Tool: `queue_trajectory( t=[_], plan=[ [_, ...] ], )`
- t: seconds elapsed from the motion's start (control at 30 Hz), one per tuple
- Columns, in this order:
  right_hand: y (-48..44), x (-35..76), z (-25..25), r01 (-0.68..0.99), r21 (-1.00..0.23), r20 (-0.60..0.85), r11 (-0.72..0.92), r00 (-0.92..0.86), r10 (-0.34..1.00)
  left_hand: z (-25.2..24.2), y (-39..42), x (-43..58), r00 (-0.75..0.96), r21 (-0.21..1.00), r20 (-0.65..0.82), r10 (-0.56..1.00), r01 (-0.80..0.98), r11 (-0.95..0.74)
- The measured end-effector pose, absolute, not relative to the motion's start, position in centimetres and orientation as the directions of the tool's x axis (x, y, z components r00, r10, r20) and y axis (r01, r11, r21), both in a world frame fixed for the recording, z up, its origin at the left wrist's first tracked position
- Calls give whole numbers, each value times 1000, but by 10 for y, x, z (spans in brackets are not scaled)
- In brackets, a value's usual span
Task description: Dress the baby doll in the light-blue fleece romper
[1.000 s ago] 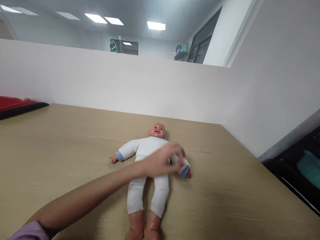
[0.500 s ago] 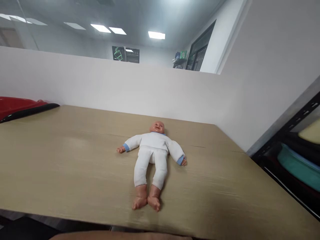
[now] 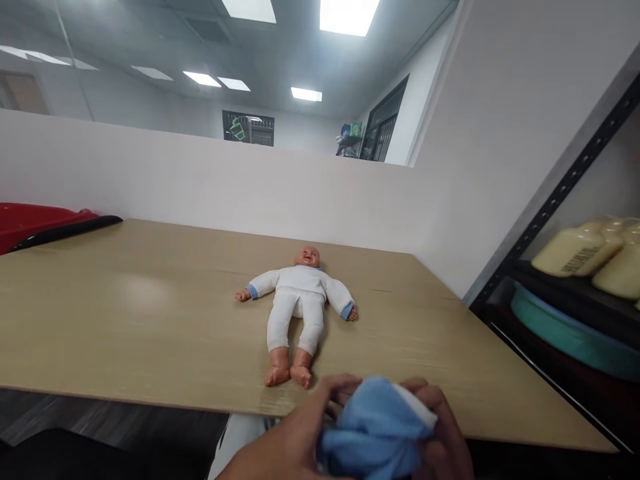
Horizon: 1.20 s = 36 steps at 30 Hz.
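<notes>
A baby doll point(image 3: 299, 305) in a white suit with blue cuffs lies face up on the wooden table point(image 3: 150, 313), arms spread, feet toward me. At the bottom edge of the view both my hands grip a bunched light blue cloth point(image 3: 375, 427) with a white edge. My left hand point(image 3: 285, 440) curls round its left side. My right hand point(image 3: 443, 433) closes on its right side. The cloth hangs just in front of the table's near edge, below the doll's feet.
A white partition wall point(image 3: 250, 187) runs behind the table. A red and black object point(image 3: 40, 223) lies at the table's far left. To the right stands a black metal shelf point(image 3: 555, 200) with cream jugs point(image 3: 575, 250) and a teal basin point(image 3: 565, 327).
My left hand let go of the doll's arm and drew back out of view. The camera pulled away, and both hands now appear at the bottom holding a blue cloth.
</notes>
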State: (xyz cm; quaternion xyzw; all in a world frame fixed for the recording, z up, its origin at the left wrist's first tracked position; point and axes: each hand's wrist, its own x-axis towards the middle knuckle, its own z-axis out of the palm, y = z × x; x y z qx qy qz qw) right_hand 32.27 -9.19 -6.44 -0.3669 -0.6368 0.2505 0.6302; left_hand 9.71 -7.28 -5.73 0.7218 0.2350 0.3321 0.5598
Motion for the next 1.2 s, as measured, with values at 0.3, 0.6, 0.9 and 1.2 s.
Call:
queue_trajectory(
  t=[0.3,0.6,0.9,1.2],
  plan=[
    [-33,306,-5,46,-865,495,500,238,835,-28,-52,87,401,965,168,900,118,-233],
    [-107,282,-35,664,-238,829,709,-241,504,-17,-38,80,264,976,1,965,-211,56],
    [-88,285,-66,635,21,779,772,-494,385,-23,-35,80,273,906,-100,957,-372,201],
    [-75,297,10,551,-678,510,486,-122,851,-21,-55,55,115,884,286,951,351,-309]
  ],
)
